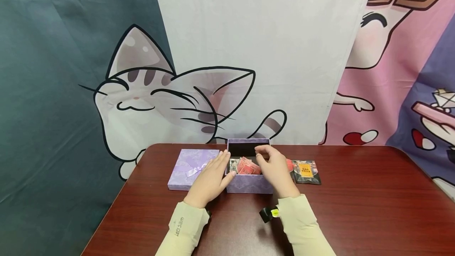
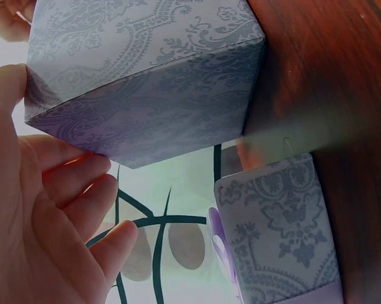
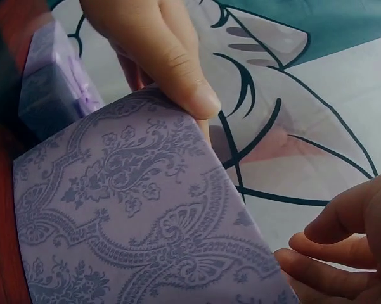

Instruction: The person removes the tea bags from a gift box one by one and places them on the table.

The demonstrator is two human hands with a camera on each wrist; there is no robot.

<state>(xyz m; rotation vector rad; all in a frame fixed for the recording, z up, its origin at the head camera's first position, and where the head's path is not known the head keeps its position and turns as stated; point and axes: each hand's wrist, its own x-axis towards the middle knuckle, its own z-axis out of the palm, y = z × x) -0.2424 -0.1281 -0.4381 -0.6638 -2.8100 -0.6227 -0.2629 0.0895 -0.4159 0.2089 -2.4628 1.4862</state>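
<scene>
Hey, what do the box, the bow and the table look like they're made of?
Box: likely stiff cardboard under matte patterned paper, going by its crisp edges. Bow: probably ribbon, maybe satin, given its thin folded loops. Table: polished wood or wood-look laminate; the reddish grain and shine fit either.

The right hand (image 1: 276, 171) partly hides one packet (image 1: 290, 164), the left hand (image 1: 210, 180) covers a corner of the lid (image 1: 185, 165), the dark packet's (image 1: 306, 172) print is too small to read, and the right wrist view cuts off the box (image 3: 133, 202).
</scene>
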